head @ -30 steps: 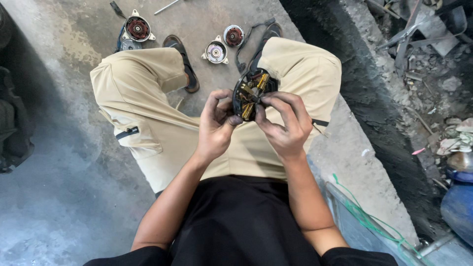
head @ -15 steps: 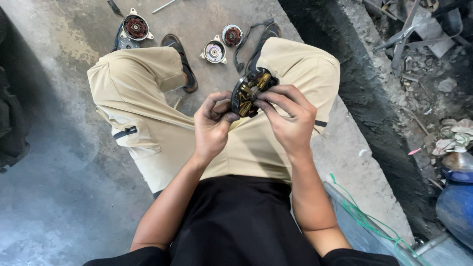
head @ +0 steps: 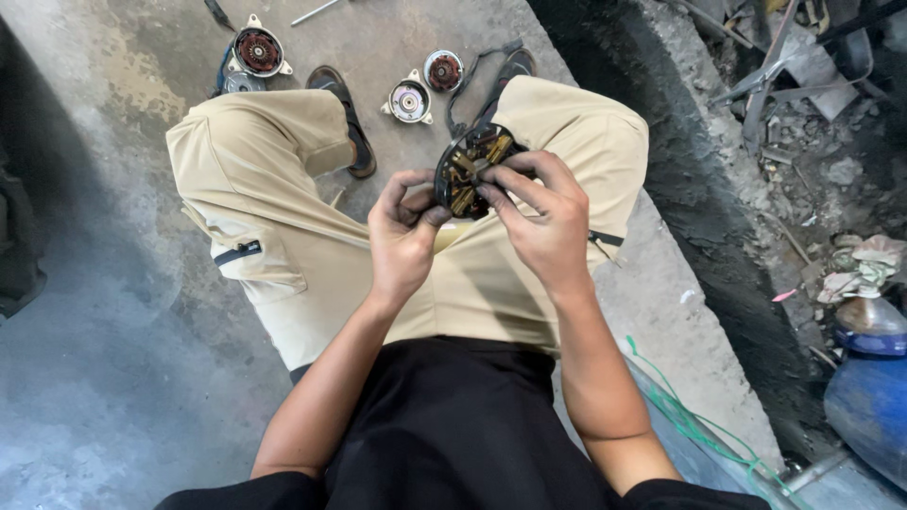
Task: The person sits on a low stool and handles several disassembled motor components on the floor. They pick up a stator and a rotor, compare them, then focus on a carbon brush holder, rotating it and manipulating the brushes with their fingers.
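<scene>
The person sits on a concrete floor [head: 113, 397] with knees drawn up, and both hands meet over the lap around a round black motor part [head: 470, 170] with copper-coloured windings showing in its open face. The left hand [head: 404, 236] is closed on the near-left rim of that part, thumb and forefinger pinching it from below. The right hand [head: 543, 222] wraps the right side, its fingertips [head: 491, 194] bent in and pressing on the windings near the middle.

The work in hand looks like fine picking or seating among the coils. To do it well, the left hand would best keep the rim steady and tilted toward the eyes, while the right uses only light fingertip pressure, since thin wire probably bends or snaps easily. Resting the wrists on the thighs would likely help.

Beyond the hands, past the knees, lie a silver round housing [head: 409, 100], a smaller round piece with a dark red middle [head: 443, 70] just right of it, and a larger unit with reddish coils [head: 257, 52] well off to the left. A sandal [head: 345, 113] shows between the knees.
</scene>
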